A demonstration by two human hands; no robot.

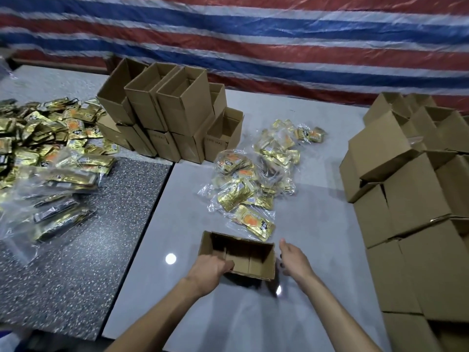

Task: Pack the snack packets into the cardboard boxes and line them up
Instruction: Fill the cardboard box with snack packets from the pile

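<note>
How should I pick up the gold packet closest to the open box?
I'd pinch the gold packet by its near edge, coming from the open box side with the right hand. It lies flat with that edge free; other packets crowd its far side.

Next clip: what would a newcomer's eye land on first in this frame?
The empty open box at centre front draws the eye, the left hand gripping its near-left rim and the right hand open beside its right wall. Just behind lies a loose pile of gold snack packets, with a bigger heap far left and stacked cardboard boxes at right.
</note>
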